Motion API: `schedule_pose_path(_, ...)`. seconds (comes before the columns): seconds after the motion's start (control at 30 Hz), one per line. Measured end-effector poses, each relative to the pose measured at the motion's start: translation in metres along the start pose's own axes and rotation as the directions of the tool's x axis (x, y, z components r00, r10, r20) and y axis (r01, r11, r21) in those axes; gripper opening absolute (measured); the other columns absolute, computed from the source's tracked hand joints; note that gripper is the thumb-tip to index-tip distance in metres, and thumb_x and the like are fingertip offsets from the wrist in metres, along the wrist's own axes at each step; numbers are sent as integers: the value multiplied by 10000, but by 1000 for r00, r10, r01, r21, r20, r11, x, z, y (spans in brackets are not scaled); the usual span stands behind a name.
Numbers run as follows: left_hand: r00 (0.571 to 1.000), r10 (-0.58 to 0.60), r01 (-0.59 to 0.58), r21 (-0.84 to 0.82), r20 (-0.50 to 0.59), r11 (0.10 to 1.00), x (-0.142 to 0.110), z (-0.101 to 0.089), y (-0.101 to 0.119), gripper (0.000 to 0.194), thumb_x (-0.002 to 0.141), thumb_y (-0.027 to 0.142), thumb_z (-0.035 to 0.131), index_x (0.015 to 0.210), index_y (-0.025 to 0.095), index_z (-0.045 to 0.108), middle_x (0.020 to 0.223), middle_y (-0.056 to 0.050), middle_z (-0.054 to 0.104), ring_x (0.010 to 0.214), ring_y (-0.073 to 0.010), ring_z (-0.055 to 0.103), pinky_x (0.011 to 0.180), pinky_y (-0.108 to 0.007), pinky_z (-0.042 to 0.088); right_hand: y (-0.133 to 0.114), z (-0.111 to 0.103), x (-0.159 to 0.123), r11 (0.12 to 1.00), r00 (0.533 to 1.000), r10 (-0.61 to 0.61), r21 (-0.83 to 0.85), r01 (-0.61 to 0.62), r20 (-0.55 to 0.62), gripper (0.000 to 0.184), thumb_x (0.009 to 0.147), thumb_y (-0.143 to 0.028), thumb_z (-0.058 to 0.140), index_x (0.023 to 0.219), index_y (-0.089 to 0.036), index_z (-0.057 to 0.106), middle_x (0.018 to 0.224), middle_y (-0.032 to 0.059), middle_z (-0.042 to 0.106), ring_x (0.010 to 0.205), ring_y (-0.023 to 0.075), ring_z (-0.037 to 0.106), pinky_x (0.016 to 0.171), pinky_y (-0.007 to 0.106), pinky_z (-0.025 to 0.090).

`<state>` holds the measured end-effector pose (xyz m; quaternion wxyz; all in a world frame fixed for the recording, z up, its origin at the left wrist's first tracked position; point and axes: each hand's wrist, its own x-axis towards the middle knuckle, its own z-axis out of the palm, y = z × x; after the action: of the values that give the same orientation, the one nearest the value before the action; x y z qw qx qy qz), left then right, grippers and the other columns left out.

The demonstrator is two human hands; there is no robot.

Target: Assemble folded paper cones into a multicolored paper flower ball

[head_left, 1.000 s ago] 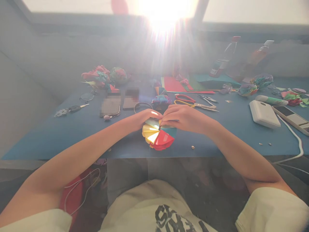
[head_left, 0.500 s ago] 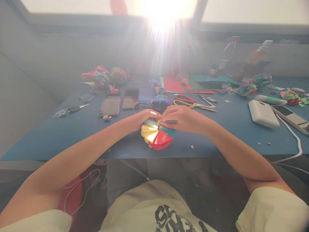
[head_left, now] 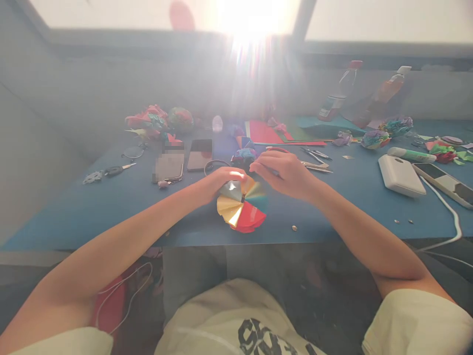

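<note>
left hand (head_left: 228,179): pinching the far-left edge of the pleated paper disc (head_left: 249,217), which spreads just nearer the body | right hand (head_left: 284,173): curled beside the disc, cannot tell whether it pinches anything | crumpled blue bundle (head_left: 244,154) just beyond both hands | scissors (head_left: 318,168) beyond right hand, partly hidden by it

The person wears a loose, pale cream shirt (head_left: 207,315), its rounded front filling the bottom middle of the frame, with bold, dark, angular lettering (head_left: 254,337) only partly in view. Wide short sleeves show at lower left (head_left: 70,340) and lower right (head_left: 414,320), leaving the forearms, left hand (head_left: 227,178) and right hand (head_left: 284,171) bare. Grey cloth (head_left: 194,271) covers the legs.
</note>
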<state>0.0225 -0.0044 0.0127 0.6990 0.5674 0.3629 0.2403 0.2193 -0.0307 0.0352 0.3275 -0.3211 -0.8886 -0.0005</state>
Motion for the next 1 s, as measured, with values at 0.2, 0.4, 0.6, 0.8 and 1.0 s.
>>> schedule_pose_path(0.2,876,472,-412,356,-99,839,-13,2,9,159,776,258,554,676,159,628,928,-34,577,892,-161,527,776,-279,416,-3,10,-1,998,967,-62,-37,54,-248,170,905,-247,473,783,-176,567,702,10,525,672,126,471,634,264,392)
schedule_pose_path(0.4,596,803,-530,753,3,390,-18,12,5,149,859,209,502,785,199,631,984,-54,590,1003,-187,509,907,-366,408,-6,12,0,996,978,24,87,-6,-208,185,891,-279,503,744,-183,560,718,5,496,673,120,466,623,266,388)
schedule_pose_path(0.6,490,866,-546,811,104,212,-18,17,0,148,891,196,486,833,198,622,981,-66,596,970,-188,520,862,-373,442,-4,10,0,994,990,-3,105,18,-143,170,903,-287,490,784,-190,561,766,18,520,753,139,478,716,308,369)
schedule_pose_path(0.8,509,856,-542,805,88,240,-19,16,0,153,895,204,486,818,196,618,986,-69,586,951,-184,514,860,-376,440,-4,8,-1,988,996,-18,152,32,-92,179,929,-242,415,795,-192,522,818,27,504,778,140,454,723,310,356)
schedule_pose_path(1.0,501,861,-544,807,93,230,-19,17,-1,156,898,229,482,828,204,619,991,-66,586,963,-189,515,857,-375,442,-4,9,-1,989,994,-17,142,32,-106,168,925,-257,432,787,-193,504,814,26,503,776,145,456,724,313,355)
